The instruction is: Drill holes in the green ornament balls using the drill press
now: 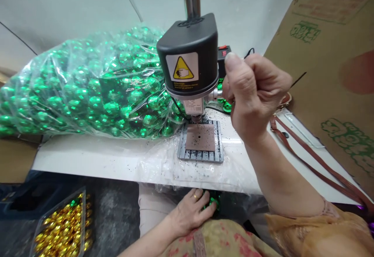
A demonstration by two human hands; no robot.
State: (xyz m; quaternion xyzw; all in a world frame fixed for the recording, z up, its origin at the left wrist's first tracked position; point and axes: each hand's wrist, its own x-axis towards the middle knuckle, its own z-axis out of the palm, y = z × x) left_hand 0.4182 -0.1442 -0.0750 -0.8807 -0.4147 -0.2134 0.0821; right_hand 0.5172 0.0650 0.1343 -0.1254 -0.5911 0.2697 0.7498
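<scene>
A small black bench drill press (188, 54) with a yellow warning label stands on the white table. My right hand (254, 89) is closed in a fist at the drill press's right side, round its feed lever, which the fingers mostly hide. Under the drill tip, a brown square pad (200, 142) with a small dark hole lies on the slotted metal base (219, 155). Low in front of the table edge, at my lap, my left hand (193, 210) curls its fingers over a shiny green faceted ball (214, 202). That ball is partly hidden.
A big clear plastic bag of green faceted balls (87, 89) lies left of the drill. Dark shavings dot the clear plastic sheet (157, 167) around its base. Gold balls fill a clear tub (84, 218) at lower left. A cardboard box (327, 54) and brown strap (309, 159) are right.
</scene>
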